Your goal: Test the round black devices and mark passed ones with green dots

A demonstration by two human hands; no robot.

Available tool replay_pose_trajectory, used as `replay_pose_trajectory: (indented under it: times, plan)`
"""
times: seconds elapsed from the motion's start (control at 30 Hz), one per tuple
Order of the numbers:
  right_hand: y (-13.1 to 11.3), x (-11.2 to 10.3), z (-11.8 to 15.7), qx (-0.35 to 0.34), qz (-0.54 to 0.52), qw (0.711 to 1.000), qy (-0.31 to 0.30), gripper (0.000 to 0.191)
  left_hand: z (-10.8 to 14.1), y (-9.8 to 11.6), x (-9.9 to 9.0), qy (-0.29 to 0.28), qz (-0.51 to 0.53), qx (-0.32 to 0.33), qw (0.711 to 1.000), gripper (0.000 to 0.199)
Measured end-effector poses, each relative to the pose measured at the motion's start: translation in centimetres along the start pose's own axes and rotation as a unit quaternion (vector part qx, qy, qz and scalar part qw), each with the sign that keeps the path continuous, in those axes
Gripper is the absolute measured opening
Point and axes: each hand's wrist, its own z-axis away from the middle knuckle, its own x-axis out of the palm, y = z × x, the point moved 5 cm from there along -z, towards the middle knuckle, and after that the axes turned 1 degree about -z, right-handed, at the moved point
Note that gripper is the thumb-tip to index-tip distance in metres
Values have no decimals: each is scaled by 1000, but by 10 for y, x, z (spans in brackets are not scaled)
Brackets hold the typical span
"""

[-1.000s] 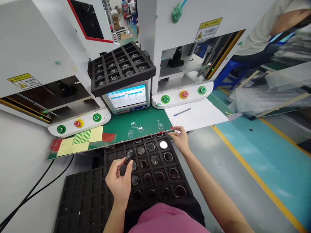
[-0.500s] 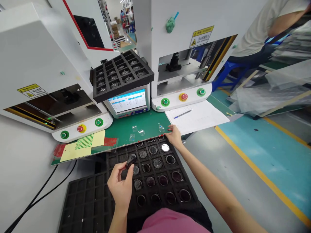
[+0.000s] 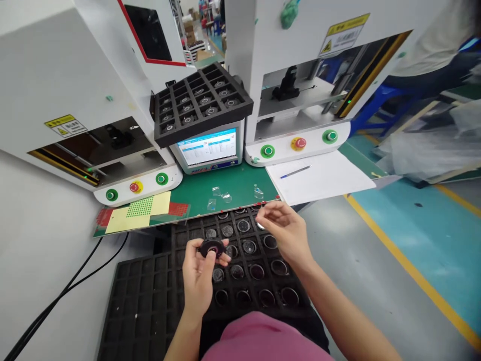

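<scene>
1. The left hand [image 3: 199, 281] is gripping a dark round piece [image 3: 208, 244] above the black tray [image 3: 182, 233]
2. To me, the step is looking like steadying that piece
3. The right hand [image 3: 285, 228] is hovering near the worktop [image 3: 195, 188] edge, curling towards a pinch; I cannot tell if it's holding anything
4. The next move is probably calling for a firm left grip, light right touch

Left hand [image 3: 198, 281] was pinching away, thumb [image 3: 209, 265] on top, while the right hand [image 3: 289, 233] just hung apart, fingers [image 3: 277, 207] curled in.

Left hand [image 3: 199, 278] holds a disc [image 3: 215, 244] (dark); right hand [image 3: 288, 231] hovers nearby.
</scene>
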Motion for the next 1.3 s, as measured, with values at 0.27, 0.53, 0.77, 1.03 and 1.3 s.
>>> replay_pose_trajectory:
  times: [0.27, 0.53, 0.77, 1.03, 1.3]
  plan:
    - [-42, 36, 56, 29, -92, 991, -95, 23, 9, 3, 16, -83, 152, -108, 979, 44]
    - [-46, 43, 63, 41, -114, 985, -121, 26, 14, 4, 18, -136, 186, -118, 966, 48]
    - [-54, 40, 65, -27, -28, 997, -72, 20, 18, 13, 23, -201, 202, -135, 949, 34]
    - [-35, 39, 59, -3, 28, 996, -85, 19, 5, -11, 19, -148, 187, -240, 941, 43]
    - [-32, 41, 65, -82, 117, 985, -92, 19, 0, 0, 14, -219, 65, -174, 958, 36]
